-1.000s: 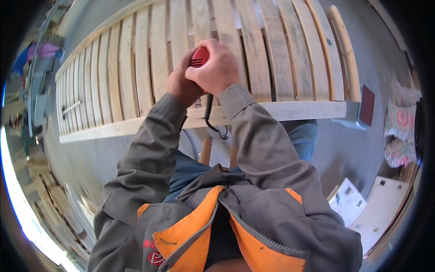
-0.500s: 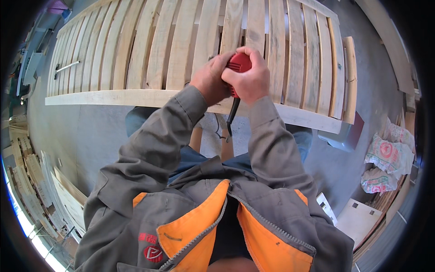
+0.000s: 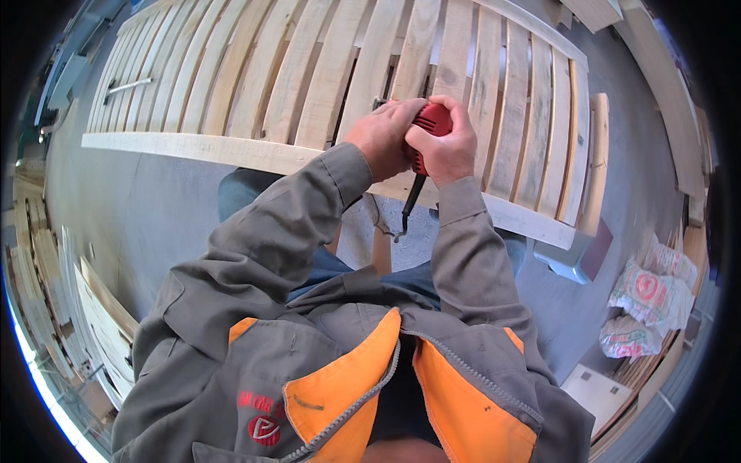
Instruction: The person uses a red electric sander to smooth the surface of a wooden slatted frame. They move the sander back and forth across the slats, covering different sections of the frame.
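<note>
Both hands grip a red corded power tool (image 3: 434,119) above a slatted wooden frame (image 3: 332,100). My left hand (image 3: 384,139) wraps round its left end, where a small metal part shows past the fingers. My right hand (image 3: 449,144) closes round the other end, its thumb lying across the red housing. From the tool a black cord (image 3: 414,193) hangs down past the frame's near rail (image 3: 201,150). The tool's working end is mostly hidden by my left hand, so its exact kind cannot be told.
A hammer-like tool (image 3: 130,86) lies on the slats at the left. Printed sacks (image 3: 644,297) sit on the floor at the right, close to a white board (image 3: 598,390). Stacked timber (image 3: 38,255) lines the left side. A grey-blue box (image 3: 562,261) stands under the frame's right corner.
In the picture, both hands and the red tool have shifted right and slightly down. The view has tilted, so the frame's right end sits lower. The grip looks the same.
</note>
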Action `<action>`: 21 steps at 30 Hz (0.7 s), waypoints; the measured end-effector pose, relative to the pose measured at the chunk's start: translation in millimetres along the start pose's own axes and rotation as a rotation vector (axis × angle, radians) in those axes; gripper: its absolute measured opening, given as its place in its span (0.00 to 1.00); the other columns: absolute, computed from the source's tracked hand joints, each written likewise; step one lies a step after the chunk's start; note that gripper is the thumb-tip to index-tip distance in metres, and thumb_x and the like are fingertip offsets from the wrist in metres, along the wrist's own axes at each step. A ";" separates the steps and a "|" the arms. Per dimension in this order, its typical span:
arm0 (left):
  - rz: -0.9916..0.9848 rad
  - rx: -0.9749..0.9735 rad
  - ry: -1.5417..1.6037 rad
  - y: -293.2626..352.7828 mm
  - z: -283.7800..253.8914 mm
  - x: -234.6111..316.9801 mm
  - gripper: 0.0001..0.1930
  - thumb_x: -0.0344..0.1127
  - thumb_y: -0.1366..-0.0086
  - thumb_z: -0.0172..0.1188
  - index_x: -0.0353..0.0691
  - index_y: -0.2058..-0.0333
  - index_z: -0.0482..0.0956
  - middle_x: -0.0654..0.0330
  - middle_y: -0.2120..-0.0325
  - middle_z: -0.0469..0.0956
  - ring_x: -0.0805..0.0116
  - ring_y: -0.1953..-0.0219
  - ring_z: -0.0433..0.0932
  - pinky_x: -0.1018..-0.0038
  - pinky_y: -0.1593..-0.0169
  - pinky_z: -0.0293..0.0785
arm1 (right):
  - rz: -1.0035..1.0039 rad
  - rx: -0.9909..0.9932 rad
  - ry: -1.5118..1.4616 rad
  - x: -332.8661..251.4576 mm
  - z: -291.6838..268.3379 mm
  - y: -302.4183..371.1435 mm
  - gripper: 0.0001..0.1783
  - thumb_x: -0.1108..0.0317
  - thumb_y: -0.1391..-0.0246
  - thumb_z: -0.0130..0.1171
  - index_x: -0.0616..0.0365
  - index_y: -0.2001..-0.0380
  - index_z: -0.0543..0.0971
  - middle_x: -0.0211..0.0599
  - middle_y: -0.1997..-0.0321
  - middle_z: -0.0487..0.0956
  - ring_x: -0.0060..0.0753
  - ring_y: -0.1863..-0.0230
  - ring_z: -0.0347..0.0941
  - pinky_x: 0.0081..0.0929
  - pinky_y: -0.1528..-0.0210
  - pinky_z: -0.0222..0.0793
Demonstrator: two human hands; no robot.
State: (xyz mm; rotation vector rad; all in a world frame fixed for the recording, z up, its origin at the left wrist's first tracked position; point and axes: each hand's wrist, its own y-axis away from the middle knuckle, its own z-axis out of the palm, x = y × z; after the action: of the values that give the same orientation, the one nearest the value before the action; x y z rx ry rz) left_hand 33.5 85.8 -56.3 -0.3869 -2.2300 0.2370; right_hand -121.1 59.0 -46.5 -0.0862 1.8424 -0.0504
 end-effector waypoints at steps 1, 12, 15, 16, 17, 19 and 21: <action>-0.024 -0.011 -0.010 2.4 0.4 2.0 0.42 0.33 0.50 0.81 0.43 0.37 0.70 0.50 0.49 0.82 0.47 0.45 0.82 0.58 0.43 0.81 | 0.033 -0.013 -0.019 -1.5 -2.0 2.5 0.31 0.63 0.65 0.73 0.57 0.52 0.81 0.42 0.54 0.83 0.41 0.52 0.82 0.37 0.46 0.80; -0.044 -0.047 -0.046 -39.2 -11.2 -4.2 0.39 0.31 0.50 0.78 0.43 0.38 0.71 0.50 0.50 0.83 0.46 0.45 0.82 0.57 0.43 0.81 | 0.002 -0.039 -0.020 -0.2 -2.2 -42.1 0.33 0.62 0.62 0.75 0.58 0.48 0.80 0.40 0.53 0.84 0.35 0.52 0.81 0.34 0.46 0.80; 0.042 0.021 -0.055 -17.4 -1.3 -4.9 0.38 0.29 0.49 0.76 0.43 0.38 0.72 0.53 0.49 0.83 0.48 0.44 0.82 0.59 0.43 0.82 | 0.022 -0.042 -0.050 3.6 -4.7 -18.7 0.33 0.63 0.62 0.74 0.58 0.48 0.80 0.39 0.54 0.83 0.34 0.53 0.81 0.33 0.46 0.80; 0.056 0.027 -0.052 -11.5 -0.4 -1.1 0.38 0.29 0.49 0.76 0.43 0.38 0.72 0.53 0.48 0.82 0.49 0.43 0.81 0.60 0.42 0.81 | 0.038 -0.043 -0.060 0.6 -6.8 -10.6 0.33 0.63 0.62 0.74 0.58 0.48 0.80 0.38 0.54 0.83 0.34 0.53 0.81 0.33 0.47 0.80; 0.070 0.032 -0.048 -6.1 -0.3 2.4 0.38 0.29 0.48 0.76 0.43 0.38 0.72 0.53 0.48 0.82 0.49 0.42 0.81 0.60 0.41 0.81 | 0.054 -0.045 -0.070 -1.6 -8.5 -3.1 0.33 0.64 0.62 0.73 0.58 0.48 0.80 0.38 0.54 0.83 0.33 0.53 0.81 0.33 0.47 0.80; 0.047 -0.003 -0.054 4.0 -0.2 8.3 0.38 0.30 0.49 0.76 0.42 0.38 0.71 0.53 0.46 0.82 0.50 0.41 0.80 0.60 0.40 0.81 | 0.048 -0.046 -0.083 1.5 -9.7 10.5 0.32 0.64 0.62 0.73 0.58 0.48 0.80 0.38 0.54 0.83 0.33 0.54 0.81 0.33 0.47 0.80; 0.052 -0.019 -0.058 3.9 3.5 7.1 0.39 0.31 0.49 0.77 0.42 0.37 0.71 0.53 0.46 0.82 0.50 0.41 0.80 0.60 0.39 0.80 | 0.043 -0.046 -0.079 5.7 -12.4 10.5 0.32 0.64 0.62 0.73 0.58 0.49 0.80 0.37 0.54 0.83 0.32 0.54 0.81 0.32 0.47 0.80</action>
State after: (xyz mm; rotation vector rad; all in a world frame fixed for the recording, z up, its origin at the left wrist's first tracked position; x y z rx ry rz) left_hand 27.3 91.8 -54.5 -0.4533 -2.2821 0.2580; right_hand -135.0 68.8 -49.5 -0.0798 1.7659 0.0252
